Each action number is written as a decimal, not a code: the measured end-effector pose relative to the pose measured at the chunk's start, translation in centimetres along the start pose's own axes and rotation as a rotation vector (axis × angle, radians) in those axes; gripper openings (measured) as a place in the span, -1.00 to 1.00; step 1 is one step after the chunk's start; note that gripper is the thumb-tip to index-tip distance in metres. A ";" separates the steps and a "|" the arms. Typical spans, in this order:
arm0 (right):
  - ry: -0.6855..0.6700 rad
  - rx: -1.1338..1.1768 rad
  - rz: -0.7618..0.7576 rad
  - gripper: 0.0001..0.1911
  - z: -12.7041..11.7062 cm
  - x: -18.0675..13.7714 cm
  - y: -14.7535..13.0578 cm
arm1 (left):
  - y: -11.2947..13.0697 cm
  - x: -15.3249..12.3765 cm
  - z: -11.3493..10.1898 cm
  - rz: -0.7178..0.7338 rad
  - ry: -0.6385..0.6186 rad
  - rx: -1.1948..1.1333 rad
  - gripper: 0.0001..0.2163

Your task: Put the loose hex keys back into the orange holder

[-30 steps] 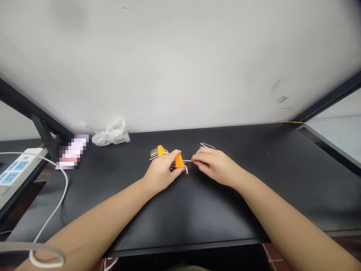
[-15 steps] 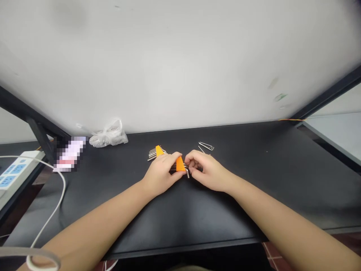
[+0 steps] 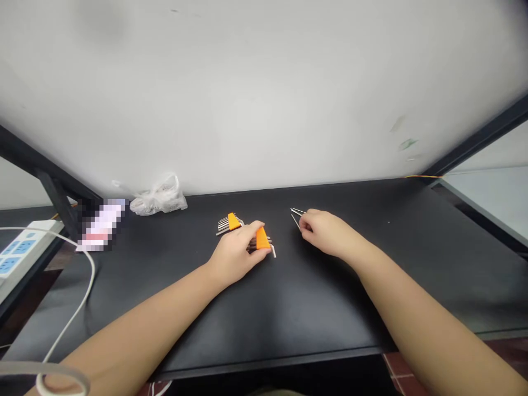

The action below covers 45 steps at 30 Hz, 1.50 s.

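An orange hex key holder [image 3: 263, 238] with several hex keys through it is gripped between the thumb and fingers of my left hand [image 3: 233, 256]. One L-shaped key [image 3: 274, 251] sticks out at its right end. Just behind my left hand lies a second orange holder [image 3: 233, 221], its silver keys fanned to the left. To the right, my right hand [image 3: 325, 231] is closed at the loose hex keys, fingertips pinched on one hex key [image 3: 295, 221]. The tips of other loose keys [image 3: 297, 210] show beyond its fingers; their other ends are hidden.
A clear plastic bag [image 3: 159, 199] lies against the wall at the back left, beside a pixelated item [image 3: 101, 225]. At the far left are a white power strip [image 3: 20, 250] and a white cable [image 3: 91, 280]. Dark metal frame bars flank the black table [image 3: 289, 313].
My right hand has moved right and away from the holder to the loose hex keys, closing on one. My left hand still grips the orange holder in nearly the same place.
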State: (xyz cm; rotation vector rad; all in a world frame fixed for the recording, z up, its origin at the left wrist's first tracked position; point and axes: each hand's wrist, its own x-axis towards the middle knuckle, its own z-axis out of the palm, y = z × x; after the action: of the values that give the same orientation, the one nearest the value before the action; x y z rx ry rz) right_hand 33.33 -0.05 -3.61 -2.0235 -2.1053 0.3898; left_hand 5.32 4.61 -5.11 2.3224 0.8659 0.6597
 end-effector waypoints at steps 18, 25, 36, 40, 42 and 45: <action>0.129 -0.180 0.079 -0.84 -0.1 0.0 0.1 | -0.1 -0.1 -0.1 0.026 0.012 -0.004 -0.56; 0.117 0.198 -0.254 -0.93 -1.6 -1.5 -3.4 | 0.2 -0.1 -0.1 0.013 0.014 -0.006 -0.56; -0.029 0.546 -0.413 -0.94 -2.3 -2.4 -3.7 | -0.1 -0.1 0.0 0.025 0.013 -0.090 -0.54; -0.050 0.597 -0.395 -0.94 -2.6 -2.4 -3.7 | -0.3 -0.2 0.0 0.047 0.012 -0.076 -0.53; -0.061 0.678 -0.344 -0.93 -2.6 -2.4 -3.6 | -0.3 -0.3 -0.1 0.080 0.003 -0.061 -0.53; -0.092 0.854 -0.263 -0.85 -2.2 -2.3 -3.5 | 0.0 -0.4 -0.2 0.136 -0.009 -0.022 -0.54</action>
State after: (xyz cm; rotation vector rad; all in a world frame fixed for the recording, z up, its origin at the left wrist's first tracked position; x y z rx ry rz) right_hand 30.84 -2.29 -0.28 -1.2379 -1.7512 1.1113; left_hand 4.93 4.44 -5.09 2.3781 0.6970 0.7110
